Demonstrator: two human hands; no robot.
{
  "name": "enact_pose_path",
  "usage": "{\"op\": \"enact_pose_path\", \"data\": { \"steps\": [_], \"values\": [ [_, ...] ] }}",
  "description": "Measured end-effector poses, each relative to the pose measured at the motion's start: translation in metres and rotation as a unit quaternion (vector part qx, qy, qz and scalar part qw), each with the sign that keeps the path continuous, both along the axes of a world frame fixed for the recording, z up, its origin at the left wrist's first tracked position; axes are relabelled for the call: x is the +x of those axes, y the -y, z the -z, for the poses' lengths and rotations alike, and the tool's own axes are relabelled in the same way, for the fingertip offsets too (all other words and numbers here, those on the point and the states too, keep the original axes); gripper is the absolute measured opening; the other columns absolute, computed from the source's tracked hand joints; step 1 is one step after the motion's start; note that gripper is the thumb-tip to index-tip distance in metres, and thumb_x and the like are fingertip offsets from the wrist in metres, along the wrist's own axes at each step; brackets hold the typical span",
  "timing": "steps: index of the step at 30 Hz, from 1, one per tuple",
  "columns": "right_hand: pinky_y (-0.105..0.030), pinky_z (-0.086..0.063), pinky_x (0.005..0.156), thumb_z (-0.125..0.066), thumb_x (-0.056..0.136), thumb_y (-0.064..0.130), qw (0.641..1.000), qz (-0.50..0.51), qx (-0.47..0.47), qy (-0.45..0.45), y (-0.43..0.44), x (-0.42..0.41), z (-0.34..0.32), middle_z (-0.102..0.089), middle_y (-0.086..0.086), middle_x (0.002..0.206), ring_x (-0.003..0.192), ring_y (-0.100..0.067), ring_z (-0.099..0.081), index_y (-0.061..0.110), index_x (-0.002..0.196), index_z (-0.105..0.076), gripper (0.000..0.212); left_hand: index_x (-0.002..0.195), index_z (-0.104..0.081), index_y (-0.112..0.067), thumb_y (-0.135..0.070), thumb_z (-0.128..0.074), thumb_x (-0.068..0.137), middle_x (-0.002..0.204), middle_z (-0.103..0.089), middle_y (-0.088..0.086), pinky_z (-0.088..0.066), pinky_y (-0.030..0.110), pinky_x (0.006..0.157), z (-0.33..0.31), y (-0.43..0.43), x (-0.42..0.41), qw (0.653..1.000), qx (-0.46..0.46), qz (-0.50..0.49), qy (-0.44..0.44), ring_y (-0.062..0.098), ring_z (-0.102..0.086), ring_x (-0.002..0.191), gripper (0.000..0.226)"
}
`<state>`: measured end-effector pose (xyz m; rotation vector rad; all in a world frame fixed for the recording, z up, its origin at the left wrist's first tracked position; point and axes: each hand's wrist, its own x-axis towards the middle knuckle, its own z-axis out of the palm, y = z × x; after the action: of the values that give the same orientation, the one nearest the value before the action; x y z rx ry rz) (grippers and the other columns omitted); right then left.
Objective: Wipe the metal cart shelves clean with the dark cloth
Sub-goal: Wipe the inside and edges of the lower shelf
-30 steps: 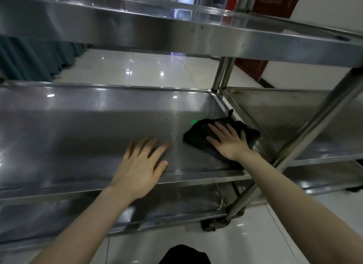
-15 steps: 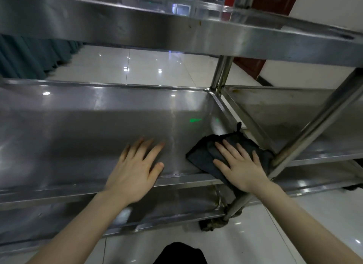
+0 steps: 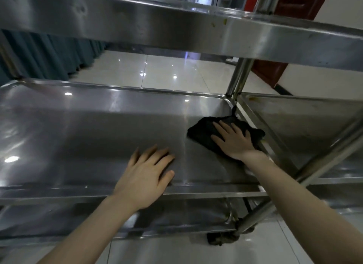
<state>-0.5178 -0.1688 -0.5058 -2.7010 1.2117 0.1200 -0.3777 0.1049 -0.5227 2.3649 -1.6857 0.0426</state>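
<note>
The dark cloth (image 3: 202, 132) lies bunched on the middle shelf (image 3: 88, 130) of the metal cart, close to the shelf's right rim. My right hand (image 3: 233, 140) presses flat on the cloth with straight fingers. My left hand (image 3: 145, 175) rests flat on the bare steel near the front rim, a hand's width left of the cloth. The cart's top shelf (image 3: 157, 26) runs across above, and a lower shelf (image 3: 157, 216) shows beneath the front rim.
A second steel cart shelf (image 3: 294, 122) adjoins on the right. Upright posts stand at the back right (image 3: 237, 79) and slanting at the front right (image 3: 314, 169). A caster wheel (image 3: 220, 238) sits on the glossy tiled floor. Teal drapery (image 3: 49, 59) hangs at back left.
My right hand has pushed the cloth away from the front rim, back along the right side of the shelf. My left hand has stayed flat in place.
</note>
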Motion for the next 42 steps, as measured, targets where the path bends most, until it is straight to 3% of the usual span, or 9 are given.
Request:
{"op": "enact_pose_path", "data": {
  "steps": [3,5,10,16,20,24,31,36,42],
  "values": [
    [-0.052,-0.011,0.118,-0.012,0.089,0.074,0.995,-0.087,-0.043,0.011,-0.053,-0.054,0.002,-0.006,0.023,0.161,0.149,-0.016,-0.007,0.055,0.148,-0.003,0.062,0.144,-0.039,-0.037,-0.059,-0.008,0.089,0.154,-0.033,-0.014,-0.014,0.047,0.120,-0.001,-0.001,-0.002,1.000,0.007,-0.002,-0.005,0.015,-0.021,0.147,0.067],
    [-0.049,-0.021,0.115,-0.009,0.084,0.079,0.993,-0.080,-0.083,0.004,-0.064,-0.073,-0.001,-0.016,0.021,0.159,0.146,-0.018,-0.019,0.055,0.148,-0.008,0.068,0.145,-0.037,-0.038,-0.060,-0.006,0.089,0.155,-0.031,-0.015,-0.012,0.046,0.120,-0.002,-0.003,-0.002,1.000,0.011,0.000,-0.007,0.014,-0.019,0.147,0.068],
    [-0.046,-0.001,0.121,-0.028,0.096,0.065,0.998,0.020,-0.060,0.015,-0.001,-0.032,-0.002,-0.012,0.011,0.163,0.150,-0.022,-0.008,0.041,0.154,-0.014,0.064,0.146,-0.036,-0.038,-0.060,-0.004,0.087,0.157,-0.028,-0.015,-0.011,0.044,0.120,-0.004,-0.004,-0.004,1.000,0.005,-0.002,-0.017,0.013,-0.017,0.148,0.070],
    [-0.056,-0.001,0.119,-0.022,0.095,0.067,0.997,0.070,-0.027,0.018,0.055,0.047,0.002,-0.006,0.007,0.164,0.150,-0.031,-0.002,0.039,0.155,-0.010,0.067,0.144,-0.038,-0.039,-0.057,-0.016,0.095,0.155,-0.029,-0.017,-0.009,0.040,0.121,-0.001,-0.001,-0.002,1.000,-0.015,-0.006,-0.007,0.011,-0.016,0.147,0.056],
    [-0.054,-0.004,0.118,-0.021,0.094,0.069,0.996,-0.074,-0.048,0.026,-0.009,0.047,0.010,-0.005,0.013,0.164,0.151,-0.025,-0.003,0.046,0.152,-0.009,0.064,0.134,-0.052,-0.030,-0.054,-0.021,0.092,0.149,-0.042,-0.009,-0.015,0.041,0.120,-0.008,-0.003,-0.005,0.999,-0.044,0.016,0.014,0.017,-0.024,0.146,0.058],
    [-0.045,-0.001,0.118,-0.012,0.083,0.081,0.982,-0.185,-0.018,0.037,-0.077,-0.012,0.016,-0.001,0.023,0.161,0.150,-0.016,0.001,0.059,0.145,0.003,0.068,0.140,-0.048,-0.023,-0.047,-0.035,0.091,0.148,-0.043,0.003,-0.028,0.044,0.115,-0.012,-0.009,-0.007,0.997,-0.072,0.019,0.003,0.028,-0.033,0.141,0.056],
    [-0.051,-0.002,0.119,-0.019,0.093,0.071,0.994,0.099,-0.038,-0.002,-0.001,-0.043,0.006,0.000,0.013,0.164,0.151,-0.025,0.002,0.045,0.153,-0.003,0.067,0.140,-0.047,-0.027,-0.052,-0.029,0.092,0.149,-0.042,-0.001,-0.028,0.041,0.114,-0.009,-0.007,-0.006,0.998,-0.057,0.015,0.014,0.024,-0.029,0.143,0.058],
    [-0.051,-0.016,0.118,-0.027,0.091,0.072,0.995,0.079,-0.035,0.047,0.050,-0.007,-0.002,-0.014,0.009,0.163,0.149,-0.027,-0.011,0.040,0.153,-0.018,0.070,0.143,-0.039,-0.029,-0.054,-0.026,0.092,0.150,-0.039,-0.004,-0.026,0.039,0.114,0.000,-0.003,0.000,0.998,-0.052,0.011,0.026,0.020,-0.021,0.145,0.058],
    [-0.052,-0.014,0.115,-0.015,0.087,0.078,0.994,0.107,-0.037,-0.006,0.010,-0.051,0.008,-0.003,0.017,0.163,0.150,-0.026,-0.002,0.049,0.151,-0.004,0.071,0.143,-0.040,-0.028,-0.052,-0.029,0.092,0.149,-0.041,-0.003,-0.027,0.038,0.112,-0.002,-0.003,-0.001,0.998,-0.065,0.012,0.006,0.021,-0.023,0.144,0.058]
  ]
}}
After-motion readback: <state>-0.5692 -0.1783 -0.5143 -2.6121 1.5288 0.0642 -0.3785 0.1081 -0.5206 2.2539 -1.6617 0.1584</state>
